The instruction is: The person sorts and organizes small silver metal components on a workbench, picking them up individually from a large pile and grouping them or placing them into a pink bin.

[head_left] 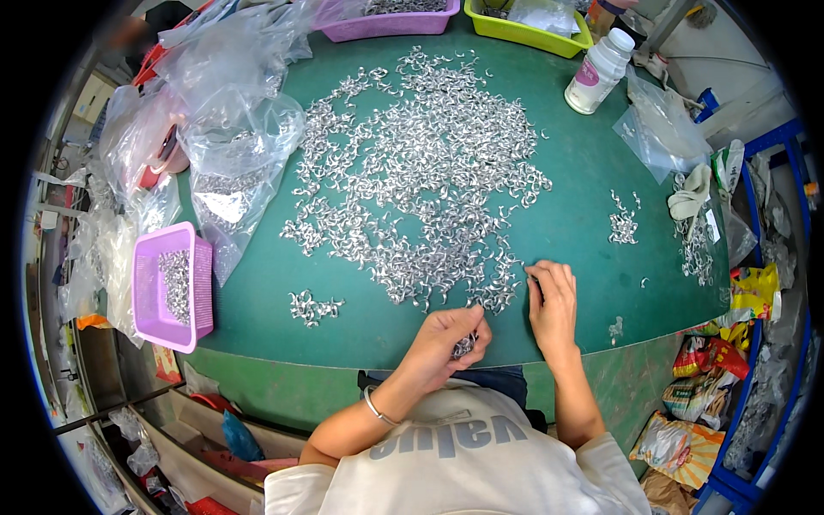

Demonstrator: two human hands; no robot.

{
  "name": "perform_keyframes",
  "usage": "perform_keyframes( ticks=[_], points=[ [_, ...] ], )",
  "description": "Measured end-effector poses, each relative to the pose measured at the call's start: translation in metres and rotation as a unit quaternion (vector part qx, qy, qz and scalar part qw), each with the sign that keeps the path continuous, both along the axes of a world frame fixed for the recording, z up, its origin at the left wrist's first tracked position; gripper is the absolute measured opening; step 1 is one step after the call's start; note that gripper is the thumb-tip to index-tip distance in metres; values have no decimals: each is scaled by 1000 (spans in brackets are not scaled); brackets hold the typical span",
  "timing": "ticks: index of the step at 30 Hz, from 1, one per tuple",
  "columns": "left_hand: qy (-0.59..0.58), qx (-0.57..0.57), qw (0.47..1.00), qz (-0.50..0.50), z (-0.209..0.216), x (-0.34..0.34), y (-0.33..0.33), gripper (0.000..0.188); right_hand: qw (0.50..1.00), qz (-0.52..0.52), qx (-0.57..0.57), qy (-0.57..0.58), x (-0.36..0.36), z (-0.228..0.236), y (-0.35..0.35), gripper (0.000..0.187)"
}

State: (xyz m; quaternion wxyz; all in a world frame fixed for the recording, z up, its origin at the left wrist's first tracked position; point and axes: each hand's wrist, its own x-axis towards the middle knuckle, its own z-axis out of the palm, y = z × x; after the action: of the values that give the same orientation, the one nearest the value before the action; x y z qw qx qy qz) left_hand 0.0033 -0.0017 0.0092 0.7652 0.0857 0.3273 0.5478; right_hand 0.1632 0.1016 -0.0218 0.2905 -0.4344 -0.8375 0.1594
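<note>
A broad pile of small, curved silver metal pieces (438, 146) spreads over the green tabletop (575, 223). At its near edge, my left hand (446, 336) is curled closed around a bunch of these metal pieces (464, 345). Its thumb and forefinger point toward the pile, close to the nearest pieces. Just right of the pile, my right hand (554, 305) rests low over the table with bent fingers, the tips drawn together toward the thumb. What lies between those fingertips, if anything, is too small to make out.
Smaller clusters lie left (313, 307) and right (623, 226) of the pile. A purple basket (206, 292) with pieces stands at left, beside plastic bags (249, 154). Purple (390, 27) and yellow-green (532, 36) trays and a white bottle (599, 73) stand at the back.
</note>
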Motion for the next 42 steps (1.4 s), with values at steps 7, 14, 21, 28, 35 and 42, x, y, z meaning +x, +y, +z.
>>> perform_keyframes(
  ticks=[7,14,21,28,35,42],
  points=[
    [129,-31,991,24,4,5,3,20,950,13,-217,225,-2,15,-8,26],
    [-14,-36,999,-31,3,1,4,20,805,192,-388,407,-6,31,-30,24],
    [260,-7,964,51,19,6,0,9,900,146,-259,318,-8,50,-30,21],
    [431,166,881,102,25,4,0,6,933,172,-202,245,-11,61,-34,17],
    [441,156,875,121,30,6,-2,13,888,148,-288,326,-7,62,-40,14],
    [475,194,851,116,32,6,-4,12,804,130,-416,404,-5,59,-45,12]
  ],
)
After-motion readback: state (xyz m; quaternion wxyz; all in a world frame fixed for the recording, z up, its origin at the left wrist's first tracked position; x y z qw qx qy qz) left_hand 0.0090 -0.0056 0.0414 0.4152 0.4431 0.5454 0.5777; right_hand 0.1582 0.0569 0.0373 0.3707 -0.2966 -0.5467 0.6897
